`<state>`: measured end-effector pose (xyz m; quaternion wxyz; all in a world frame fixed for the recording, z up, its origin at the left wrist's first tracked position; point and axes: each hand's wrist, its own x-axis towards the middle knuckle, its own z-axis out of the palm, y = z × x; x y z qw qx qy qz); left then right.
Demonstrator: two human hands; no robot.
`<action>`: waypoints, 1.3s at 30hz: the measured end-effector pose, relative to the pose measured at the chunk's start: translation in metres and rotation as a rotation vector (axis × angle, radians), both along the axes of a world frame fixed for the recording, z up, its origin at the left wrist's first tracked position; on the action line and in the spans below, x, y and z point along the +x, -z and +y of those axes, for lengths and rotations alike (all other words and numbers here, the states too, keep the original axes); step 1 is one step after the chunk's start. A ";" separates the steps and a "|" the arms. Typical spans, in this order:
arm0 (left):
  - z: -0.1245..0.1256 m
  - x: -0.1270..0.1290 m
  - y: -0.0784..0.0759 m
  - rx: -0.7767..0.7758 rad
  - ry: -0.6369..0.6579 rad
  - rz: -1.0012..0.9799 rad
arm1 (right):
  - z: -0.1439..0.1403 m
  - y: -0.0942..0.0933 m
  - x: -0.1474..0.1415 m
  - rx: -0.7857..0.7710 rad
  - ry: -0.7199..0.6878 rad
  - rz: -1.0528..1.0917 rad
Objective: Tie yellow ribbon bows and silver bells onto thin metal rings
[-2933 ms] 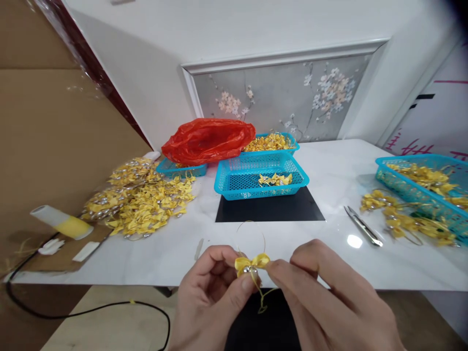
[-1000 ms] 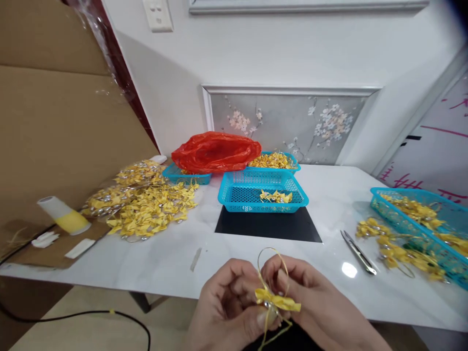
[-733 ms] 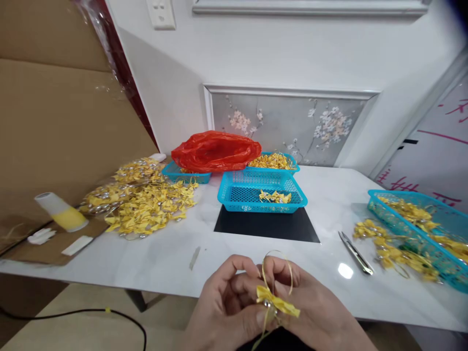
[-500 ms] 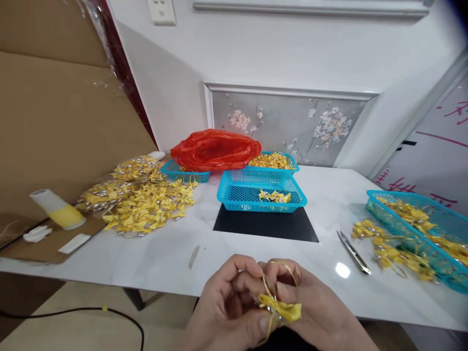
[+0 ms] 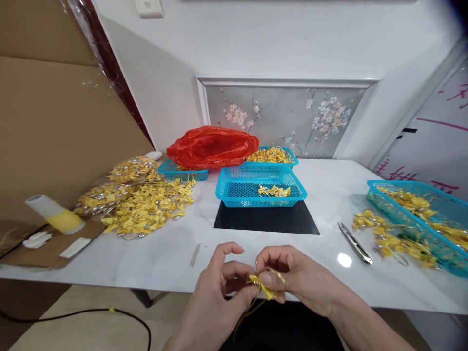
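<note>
Between my two hands, just off the table's front edge, is a small yellow ribbon bow [image 5: 267, 288] with a silvery bead and thin gold cord. My left hand [image 5: 223, 287] pinches the bow's left side between thumb and fingers, its index finger raised and curved. My right hand [image 5: 292, 275] grips the bow's right side and a loop of the cord. Loose cord ends hang down over a dark lap. Beyond the hands, a blue perforated basket [image 5: 261, 200] stands on a black mat [image 5: 266, 219] and has a few similar bows inside.
A heap of yellow bows [image 5: 146, 204] covers the table's left part, beside a yellow-and-white cone [image 5: 54, 214]. A red plastic bag [image 5: 212, 146] lies over baskets at the back. On the right are thread snips [image 5: 354, 243], loose bows [image 5: 395, 241] and another blue basket [image 5: 438, 195].
Both hands have moved slightly up and left with the bow. The bow has turned, its right end now pointing downward, and the right fingers have shifted onto it. The view has tilted slightly.
</note>
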<state>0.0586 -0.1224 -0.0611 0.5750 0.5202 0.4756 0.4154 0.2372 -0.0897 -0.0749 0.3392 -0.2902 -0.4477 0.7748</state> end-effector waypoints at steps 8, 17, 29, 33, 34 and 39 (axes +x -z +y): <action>0.003 -0.007 0.000 -0.050 0.165 -0.094 | 0.004 0.002 -0.003 -0.048 -0.013 0.031; -0.005 -0.002 -0.008 -0.101 0.174 -0.384 | 0.024 0.005 0.017 -0.139 0.565 0.312; -0.010 -0.002 -0.016 -0.151 0.098 -0.494 | 0.036 -0.001 0.130 0.369 1.399 0.150; -0.009 -0.001 -0.015 -0.141 0.113 -0.507 | 0.036 0.009 0.144 0.405 1.521 0.018; -0.010 -0.001 -0.015 -0.140 0.115 -0.511 | 0.037 0.012 0.146 0.405 1.543 -0.017; -0.011 0.000 -0.018 -0.168 0.094 -0.538 | 0.041 0.023 0.158 0.376 1.632 -0.211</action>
